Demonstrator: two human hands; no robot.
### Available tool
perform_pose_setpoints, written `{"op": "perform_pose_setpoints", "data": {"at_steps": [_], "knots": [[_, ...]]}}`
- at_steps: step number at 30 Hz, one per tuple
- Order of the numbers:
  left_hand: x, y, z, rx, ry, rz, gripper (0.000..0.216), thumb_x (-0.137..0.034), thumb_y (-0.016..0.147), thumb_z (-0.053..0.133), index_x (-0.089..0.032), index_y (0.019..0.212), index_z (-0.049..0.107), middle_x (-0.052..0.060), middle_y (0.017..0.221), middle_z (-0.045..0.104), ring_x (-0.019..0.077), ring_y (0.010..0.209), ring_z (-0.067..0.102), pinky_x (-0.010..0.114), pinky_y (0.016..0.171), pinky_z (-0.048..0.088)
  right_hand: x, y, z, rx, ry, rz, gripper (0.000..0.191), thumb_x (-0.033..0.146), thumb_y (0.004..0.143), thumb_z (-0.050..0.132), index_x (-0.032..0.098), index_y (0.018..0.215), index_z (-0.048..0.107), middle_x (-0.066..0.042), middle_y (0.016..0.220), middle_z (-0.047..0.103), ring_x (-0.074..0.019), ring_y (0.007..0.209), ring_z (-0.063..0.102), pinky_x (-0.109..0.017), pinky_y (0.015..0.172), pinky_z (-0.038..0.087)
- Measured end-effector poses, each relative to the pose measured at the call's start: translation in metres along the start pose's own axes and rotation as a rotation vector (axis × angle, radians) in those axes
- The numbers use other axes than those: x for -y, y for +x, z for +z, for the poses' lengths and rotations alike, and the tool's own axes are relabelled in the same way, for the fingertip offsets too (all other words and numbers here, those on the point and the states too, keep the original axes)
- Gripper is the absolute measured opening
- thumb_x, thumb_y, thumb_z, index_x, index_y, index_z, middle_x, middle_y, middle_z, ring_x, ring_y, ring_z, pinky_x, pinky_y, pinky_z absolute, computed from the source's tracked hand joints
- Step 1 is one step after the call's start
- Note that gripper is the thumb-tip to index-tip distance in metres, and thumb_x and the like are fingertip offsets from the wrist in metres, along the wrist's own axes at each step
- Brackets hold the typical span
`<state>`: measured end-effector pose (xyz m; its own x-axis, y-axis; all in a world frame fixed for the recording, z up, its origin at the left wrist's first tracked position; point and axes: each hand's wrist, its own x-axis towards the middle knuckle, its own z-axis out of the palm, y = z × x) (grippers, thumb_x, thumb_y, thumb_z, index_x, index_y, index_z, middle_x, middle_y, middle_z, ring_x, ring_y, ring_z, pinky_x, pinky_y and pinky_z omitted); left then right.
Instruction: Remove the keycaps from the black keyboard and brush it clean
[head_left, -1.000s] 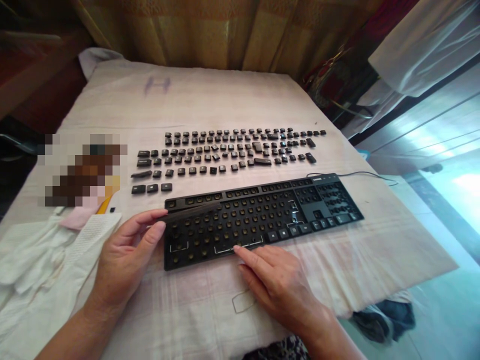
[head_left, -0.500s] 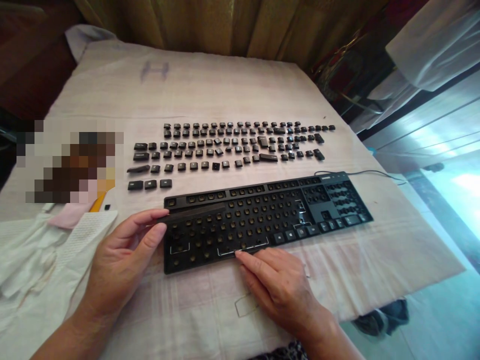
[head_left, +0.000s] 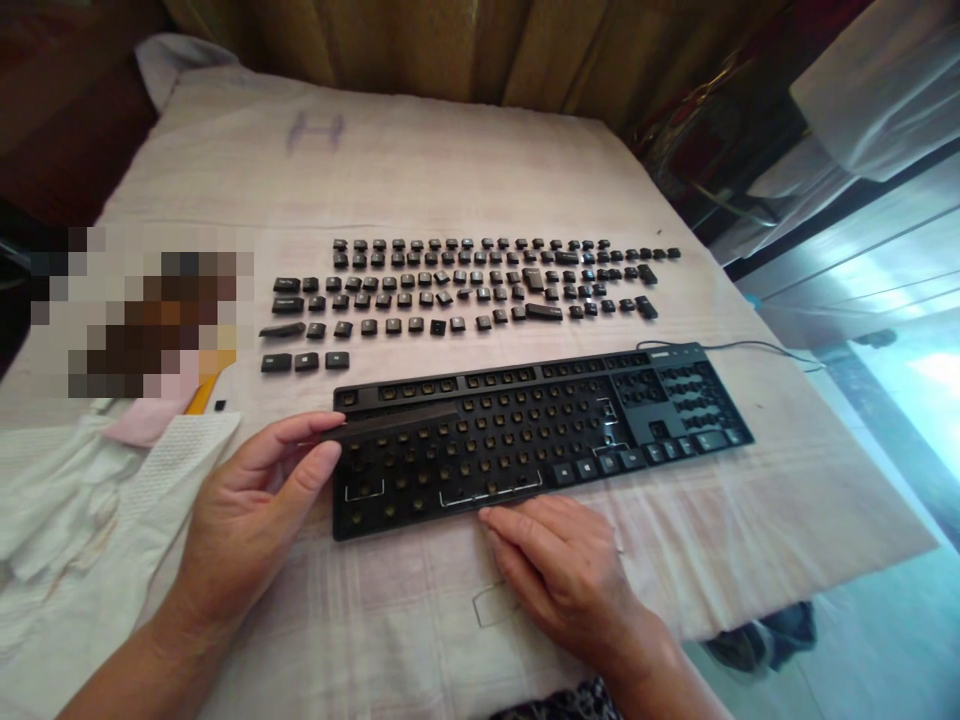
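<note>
A black keyboard [head_left: 517, 440] with most of its keycaps off lies on the cloth, its bare key sockets showing. My left hand [head_left: 262, 500] pinches the left end of a long dark bar, which looks like a space bar [head_left: 401, 422], between thumb and forefinger. The bar reaches over the upper left of the sockets. At the keyboard's front edge, beside the white-wire slot of the bottom row, my right hand [head_left: 555, 550] has its fingers curled together with the tips on the edge. A few keycaps [head_left: 589, 470] are still seated along the bottom row on the right.
Behind the keyboard, loose black keycaps [head_left: 394, 325] lie in rows. One small black piece [head_left: 220, 405] sits near white tissue [head_left: 184, 465] and a pink cloth [head_left: 154, 415] at left. The keyboard cable [head_left: 765, 346] runs off to the right over the pale tablecloth [head_left: 465, 170].
The view has shifted slightly. Both hands, the bar and the keyboard keep nearly the same places relative to each other.
</note>
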<state>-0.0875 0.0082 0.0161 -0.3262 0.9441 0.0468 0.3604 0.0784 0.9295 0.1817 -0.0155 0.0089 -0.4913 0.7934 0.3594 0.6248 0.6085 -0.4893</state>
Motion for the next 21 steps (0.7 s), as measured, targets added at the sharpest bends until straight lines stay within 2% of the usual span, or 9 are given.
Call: {"op": "perform_pose_setpoints", "data": {"at_steps": [9,14,21], "knots": [[-0.0014,0.0001,-0.0002,0.029,-0.028,0.01,0.024,-0.04,0.079,0.075,-0.026,0.097,0.077,-0.001,0.089,0.08,0.0169,0.08,0.075,0.024,0.072,0.063,-0.0009,0.0003,0.0014,0.037,-0.057,-0.032,0.025,0.015,0.1,0.05,0.015,0.121,0.065,-0.002,0.071,0.07,-0.0168,0.061,0.061,-0.032,0.058,0.044],[-0.0023,-0.0004,-0.0003,0.043,-0.022,0.027,0.023,-0.038,0.079,0.075,-0.025,0.097,0.077,-0.001,0.087,0.08,0.014,0.077,0.074,0.019,0.07,0.061,-0.0004,0.0011,0.0018,0.081,-0.093,-0.046,0.024,0.016,0.1,0.052,0.014,0.117,0.068,-0.001,0.068,0.067,-0.0171,0.059,0.058,-0.033,0.057,0.042],[-0.0008,-0.0004,0.0004,0.04,-0.031,0.064,0.022,-0.035,0.078,0.075,-0.024,0.098,0.077,-0.002,0.085,0.08,0.0118,0.075,0.075,0.016,0.069,0.06,-0.0015,-0.0002,0.0023,0.065,-0.085,-0.037,0.024,0.015,0.1,0.05,0.015,0.115,0.068,-0.001,0.067,0.066,-0.0157,0.06,0.057,-0.031,0.058,0.04]]}}
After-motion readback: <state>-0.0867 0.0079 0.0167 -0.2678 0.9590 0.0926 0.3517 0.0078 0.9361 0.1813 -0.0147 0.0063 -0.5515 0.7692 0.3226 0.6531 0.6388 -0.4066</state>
